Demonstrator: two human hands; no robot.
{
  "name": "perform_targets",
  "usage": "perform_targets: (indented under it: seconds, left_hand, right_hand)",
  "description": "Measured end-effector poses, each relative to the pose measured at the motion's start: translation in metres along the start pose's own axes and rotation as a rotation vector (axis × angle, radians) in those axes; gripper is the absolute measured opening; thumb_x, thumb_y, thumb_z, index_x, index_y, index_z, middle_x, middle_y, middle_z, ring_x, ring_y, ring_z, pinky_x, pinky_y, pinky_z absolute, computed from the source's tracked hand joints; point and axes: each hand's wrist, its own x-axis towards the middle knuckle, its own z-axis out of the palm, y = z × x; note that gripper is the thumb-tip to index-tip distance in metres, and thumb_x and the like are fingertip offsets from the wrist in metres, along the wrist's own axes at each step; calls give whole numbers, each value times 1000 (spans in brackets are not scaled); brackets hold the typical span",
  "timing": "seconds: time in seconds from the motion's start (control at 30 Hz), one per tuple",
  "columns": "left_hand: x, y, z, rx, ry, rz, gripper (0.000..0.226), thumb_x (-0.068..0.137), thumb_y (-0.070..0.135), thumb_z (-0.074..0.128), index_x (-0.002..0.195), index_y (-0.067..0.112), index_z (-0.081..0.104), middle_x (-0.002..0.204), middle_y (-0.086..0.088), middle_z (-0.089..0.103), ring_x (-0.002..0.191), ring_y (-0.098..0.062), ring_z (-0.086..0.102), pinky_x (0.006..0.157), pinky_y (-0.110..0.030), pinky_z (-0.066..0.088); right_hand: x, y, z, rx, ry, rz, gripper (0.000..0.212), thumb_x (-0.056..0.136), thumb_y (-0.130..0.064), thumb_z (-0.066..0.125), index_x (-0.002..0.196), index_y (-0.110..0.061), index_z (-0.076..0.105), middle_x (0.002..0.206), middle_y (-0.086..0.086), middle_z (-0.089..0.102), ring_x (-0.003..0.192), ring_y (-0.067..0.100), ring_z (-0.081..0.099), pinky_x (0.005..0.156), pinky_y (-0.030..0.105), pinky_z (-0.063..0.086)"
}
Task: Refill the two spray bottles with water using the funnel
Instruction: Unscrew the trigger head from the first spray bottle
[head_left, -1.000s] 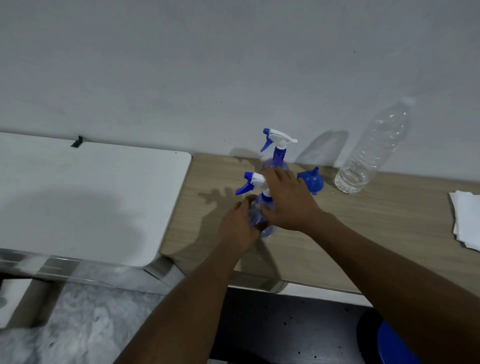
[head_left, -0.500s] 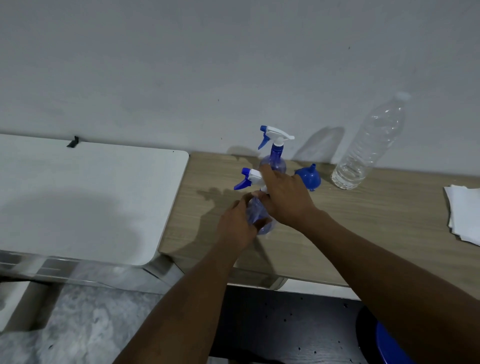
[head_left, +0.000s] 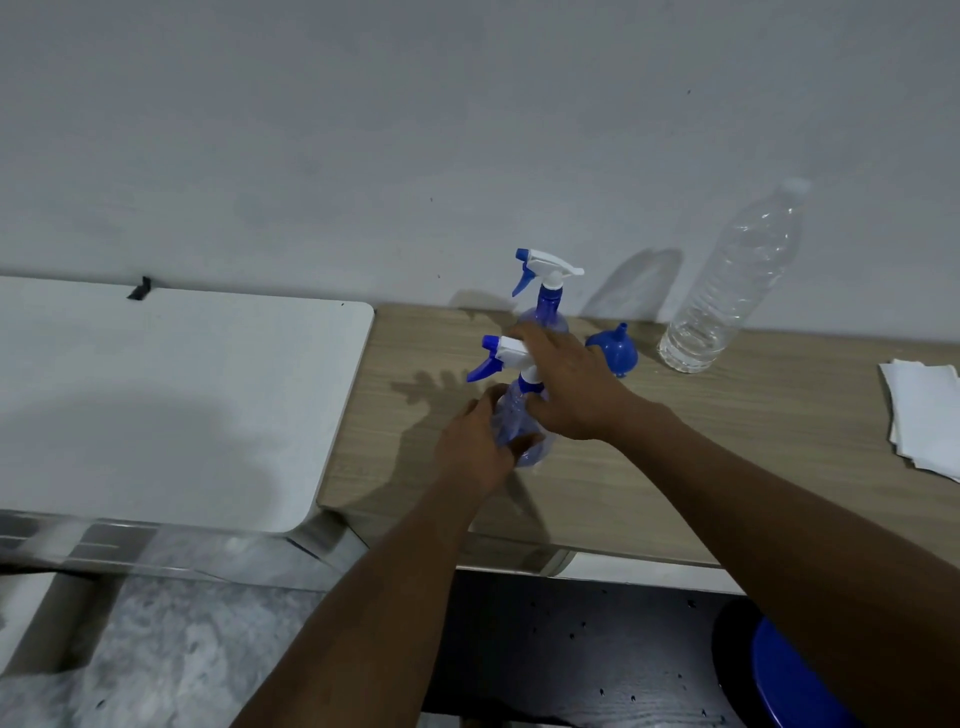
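Uncapping, by the look of it, as the step in hand; no filling begun, judging by funnel and water standing untouched.

Toward the left end of the wooden table (head_left: 727, 457): near spray bottle (head_left: 519, 428), translucent blue, roughly upright. Gripped round the body from 7 o'clock by the left hand (head_left: 475, 447), fingers curled about the plastic. Clasped at the neck from 3 o'clock by the right hand (head_left: 566, 389), fingers wrapped over the collar just under the white-and-blue trigger head (head_left: 501, 356), nozzle pointing to 9 o'clock. Impossible to tell whether the collar is loose on its thread.

Just behind, at 12 o'clock: far spray bottle (head_left: 548, 306), head on, untouched. At 1 o'clock, near the right hand but apart from it: blue funnel (head_left: 615, 353), spout uppermost. Farther out at 2 o'clock, against the wall: clear water bottle (head_left: 727, 291), cap on. At 3 o'clock, well apart: stack of white napkins (head_left: 922, 410).

Next, probably: twisting the collar free against a steady left-hand hold, then lifting the head straight up so that any dip tube clears the neck. After that, setting the head down and reaching to 1 o'clock for the funnel. Worth minding: a thin bottle body likely to buckle under a hard squeeze.
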Motion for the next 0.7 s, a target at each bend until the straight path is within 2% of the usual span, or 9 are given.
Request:
perform_targets:
  seconds: [0.07,0.13,0.2,0.3,0.43,0.47,0.53,0.63,0.7]
  left_hand:
    - [-1,-2,1,25,35,14,55,83,39,77,131,22,54,122,1,66,111,-17,62,99,-41,50]
    - [-1,-3,2,5,34,16,54,83,47,74,129,23,55,121,0,67,107,-15,63,97,-40,51]
    - [-2,0,0,-14,6,5,55,87,37,73,134,16,53,126,-6,65,107,-16,60,97,-37,50]
    - [-4,-2,-4,77,88,34,64,84,36,76,139,19,50,128,-1,60,114,-19,58,98,-39,49]
    - [-2,-3,1,25,-4,-8,48,89,29,73,132,17,55,124,-3,65,112,-17,61,99,-37,49]
    - [0,-2,2,9,-21,-36,45,92,27,71,131,14,55,124,-6,65,110,-16,60,100,-37,48]
    - [2,1,2,-27,-56,-80,48,91,28,72,132,8,55,126,-13,64,114,-20,60,105,-40,46]
    - [1,-3,2,-37,-8,-45,56,85,34,77,133,14,55,123,-3,64,114,-21,60,104,-44,47]
    - [-2,-5,2,-25,4,-15,53,85,33,77,131,18,55,117,6,61,113,-18,61,101,-38,48]
  right_hand:
    - [-2,1,2,-81,61,24,62,84,-44,69,134,-23,39,115,0,58,96,21,57,82,41,46]
    - [-3,-1,9,-188,121,33,55,88,-42,67,131,-20,40,106,2,65,86,24,63,80,40,49]
    - [-4,-3,11,-158,134,3,50,90,-31,68,130,-18,42,109,6,65,89,26,64,80,38,49]
    - [-4,-3,4,-78,70,-24,57,87,-25,69,135,-20,40,123,7,58,105,25,57,86,39,43]
    - [-8,0,5,-139,99,13,65,83,-50,68,134,-24,37,119,3,57,104,23,58,87,45,47]
    - [-8,-1,8,-151,114,30,61,85,-48,67,132,-23,39,117,3,59,102,24,59,86,46,49]
    - [-6,-5,11,-121,117,42,51,88,-30,68,131,-21,42,120,6,60,105,26,59,87,47,50]
    - [-4,-6,2,53,20,18,58,86,-15,70,137,-19,42,130,8,55,111,25,53,90,45,49]
    - [-5,-2,-6,101,-48,-8,66,84,-18,71,141,-20,38,130,7,54,106,23,52,85,42,51]
